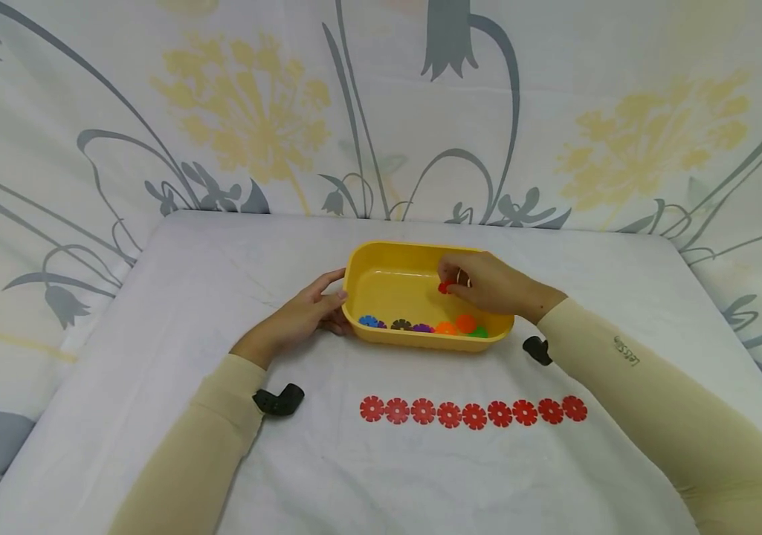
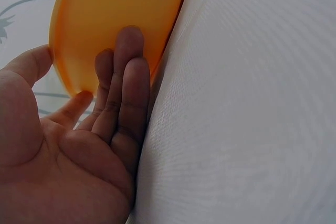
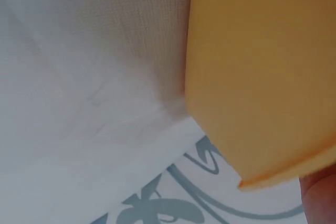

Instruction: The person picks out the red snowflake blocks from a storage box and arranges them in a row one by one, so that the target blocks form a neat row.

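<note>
A yellow plastic tray [image 1: 394,286] stands on the white cloth, tilted toward the near side, with several coloured notched discs along its near wall. My left hand [image 1: 307,308] is at the tray's left end; in the left wrist view its thumb and fingers [image 2: 135,85] touch the outer wall and rim, fairly straight. Over the tray's right part, my right hand [image 1: 488,282] pinches a red notched disc [image 1: 444,287] between thumb and fingers. The right wrist view shows mostly the tray's outer wall [image 3: 262,77], with a bit of the hand at the lower right.
Nearer than the tray, several red notched discs [image 1: 475,416] lie in a row on the white cloth [image 1: 421,483]. Orange discs [image 1: 465,323], a blue disc [image 1: 368,321] and a brown disc [image 1: 401,325] are inside the tray. Behind hangs a flowered curtain [image 1: 381,111].
</note>
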Demonstrator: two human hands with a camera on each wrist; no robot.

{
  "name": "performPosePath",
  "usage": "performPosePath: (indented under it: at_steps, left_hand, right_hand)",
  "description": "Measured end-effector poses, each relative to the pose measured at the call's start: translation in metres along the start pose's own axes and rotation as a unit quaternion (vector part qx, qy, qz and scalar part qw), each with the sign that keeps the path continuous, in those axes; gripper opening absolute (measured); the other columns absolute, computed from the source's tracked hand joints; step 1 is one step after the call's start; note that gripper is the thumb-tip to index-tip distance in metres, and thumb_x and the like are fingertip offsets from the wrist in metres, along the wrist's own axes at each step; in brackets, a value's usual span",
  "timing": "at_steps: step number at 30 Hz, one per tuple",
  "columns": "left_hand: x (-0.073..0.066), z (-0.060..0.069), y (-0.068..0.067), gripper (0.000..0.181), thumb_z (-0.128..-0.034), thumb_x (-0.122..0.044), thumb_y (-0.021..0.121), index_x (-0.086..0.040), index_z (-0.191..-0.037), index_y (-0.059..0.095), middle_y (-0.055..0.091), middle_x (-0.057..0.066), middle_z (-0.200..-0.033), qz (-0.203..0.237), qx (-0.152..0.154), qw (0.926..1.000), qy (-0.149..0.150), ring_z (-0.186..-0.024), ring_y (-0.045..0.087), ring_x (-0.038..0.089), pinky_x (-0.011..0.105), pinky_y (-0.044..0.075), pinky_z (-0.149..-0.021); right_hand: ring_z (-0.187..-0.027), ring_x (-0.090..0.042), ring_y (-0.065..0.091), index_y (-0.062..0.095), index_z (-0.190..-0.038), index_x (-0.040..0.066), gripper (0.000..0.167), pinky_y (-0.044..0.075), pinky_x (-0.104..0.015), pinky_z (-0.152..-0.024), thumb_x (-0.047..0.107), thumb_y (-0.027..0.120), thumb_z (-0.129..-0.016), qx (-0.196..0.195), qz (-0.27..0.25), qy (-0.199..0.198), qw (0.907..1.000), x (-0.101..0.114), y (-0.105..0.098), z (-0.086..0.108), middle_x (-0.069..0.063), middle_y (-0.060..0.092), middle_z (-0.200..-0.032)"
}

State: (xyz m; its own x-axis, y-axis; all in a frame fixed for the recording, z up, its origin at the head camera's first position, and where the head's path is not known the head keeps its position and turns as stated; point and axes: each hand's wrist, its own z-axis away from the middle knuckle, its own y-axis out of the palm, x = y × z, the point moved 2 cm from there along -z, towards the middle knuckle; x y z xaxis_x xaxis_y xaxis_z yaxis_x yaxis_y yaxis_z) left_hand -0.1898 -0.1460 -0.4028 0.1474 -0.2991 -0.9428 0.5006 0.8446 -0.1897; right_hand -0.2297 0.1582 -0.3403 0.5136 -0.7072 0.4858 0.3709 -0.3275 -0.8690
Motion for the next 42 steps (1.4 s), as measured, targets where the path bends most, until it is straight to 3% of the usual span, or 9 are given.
performPosePath:
  at_steps: [6, 10, 15, 19, 24, 30, 36, 42]
  left_hand:
    - [-0.002, 0.001, -0.001, 0.058, -0.1069, -0.041, 0.043, -0.031, -0.159, 0.020, 0.071, 0.015, -0.107, -0.007, -0.003, 1.0000, -0.003, -0.096, 0.069, 0.024, 0.034, 0.057, -0.092]
    - [-0.003, -0.001, -0.002, 0.059, -0.1065, -0.043, 0.043, -0.033, -0.159, 0.020, 0.071, 0.014, -0.106, -0.013, -0.004, 0.9999, -0.004, -0.096, 0.068, 0.024, 0.033, 0.057, -0.092]
    - [-0.007, -0.003, -0.008, 0.057, -0.1071, -0.042, 0.042, -0.033, -0.159, 0.020, 0.071, 0.015, -0.105, -0.022, -0.008, 0.9997, 0.000, -0.096, 0.069, 0.024, 0.033, 0.057, -0.091]
    - [-0.010, -0.005, -0.010, 0.055, -0.1081, -0.038, 0.041, -0.031, -0.159, 0.021, 0.072, 0.016, -0.105, -0.014, -0.006, 0.9998, 0.013, -0.095, 0.070, 0.025, 0.034, 0.057, -0.090]
    - [-0.005, -0.005, -0.008, 0.056, -0.1079, -0.039, 0.041, -0.030, -0.159, 0.020, 0.073, 0.015, -0.104, -0.014, 0.005, 0.9999, 0.009, -0.095, 0.071, 0.023, 0.032, 0.057, -0.089]
    - [0.006, -0.003, -0.005, 0.057, -0.1075, -0.040, 0.041, -0.031, -0.159, 0.020, 0.073, 0.014, -0.103, -0.008, 0.001, 1.0000, -0.001, -0.093, 0.070, 0.023, 0.032, 0.057, -0.088]
    - [0.009, -0.001, -0.003, 0.057, -0.1075, -0.040, 0.042, -0.031, -0.159, 0.020, 0.072, 0.014, -0.106, -0.003, 0.002, 1.0000, -0.004, -0.093, 0.069, 0.023, 0.032, 0.057, -0.089]
    - [0.003, -0.002, -0.004, 0.059, -0.1066, -0.043, 0.043, -0.032, -0.159, 0.019, 0.072, 0.015, -0.109, -0.012, 0.004, 0.9999, 0.000, -0.096, 0.069, 0.023, 0.032, 0.057, -0.091]
  right_hand:
    - [-0.088, -0.018, 0.060, 0.060, -0.104, 0.010, 0.017, 0.056, -0.031, -0.081, 0.004, 0.070, -0.092, -0.061, 0.003, 0.006, 0.9981, 0.003, -0.017, 0.036, -0.004, 0.067, -0.097]
    - [-0.086, -0.016, 0.061, 0.059, -0.102, 0.009, 0.017, 0.055, -0.024, -0.079, 0.003, 0.071, -0.091, -0.096, 0.008, 0.012, 0.9953, -0.003, -0.027, 0.067, -0.002, 0.069, -0.097]
    - [-0.084, -0.010, 0.061, 0.060, -0.101, 0.010, 0.017, 0.050, -0.009, -0.076, 0.006, 0.072, -0.091, -0.135, -0.006, 0.046, 0.9898, -0.020, -0.034, 0.108, -0.001, 0.068, -0.095]
    - [-0.081, -0.006, 0.062, 0.059, -0.102, 0.011, 0.017, 0.051, -0.011, -0.072, 0.007, 0.072, -0.091, -0.142, -0.024, 0.091, 0.9854, -0.036, -0.034, 0.138, -0.003, 0.068, -0.093]
    - [-0.073, -0.011, 0.063, 0.058, -0.098, 0.010, 0.015, 0.054, -0.021, -0.064, 0.005, 0.070, -0.091, -0.115, -0.059, 0.128, 0.9833, -0.057, -0.019, 0.171, -0.004, 0.066, -0.087]
    - [-0.070, -0.011, 0.060, 0.058, -0.097, 0.008, 0.014, 0.052, -0.023, -0.060, 0.010, 0.071, -0.092, -0.047, -0.117, 0.142, 0.9817, -0.080, 0.002, 0.198, 0.001, 0.064, -0.084]
    - [-0.064, -0.010, 0.055, 0.057, -0.096, 0.004, 0.013, 0.047, -0.024, -0.054, 0.010, 0.069, -0.093, 0.016, -0.164, 0.122, 0.9788, -0.093, 0.010, 0.210, 0.002, 0.061, -0.079]
    - [-0.067, -0.009, 0.054, 0.061, -0.097, 0.005, 0.015, 0.048, -0.022, -0.058, 0.016, 0.071, -0.093, 0.047, -0.177, 0.155, 0.9707, -0.096, 0.014, 0.213, 0.003, 0.059, -0.078]
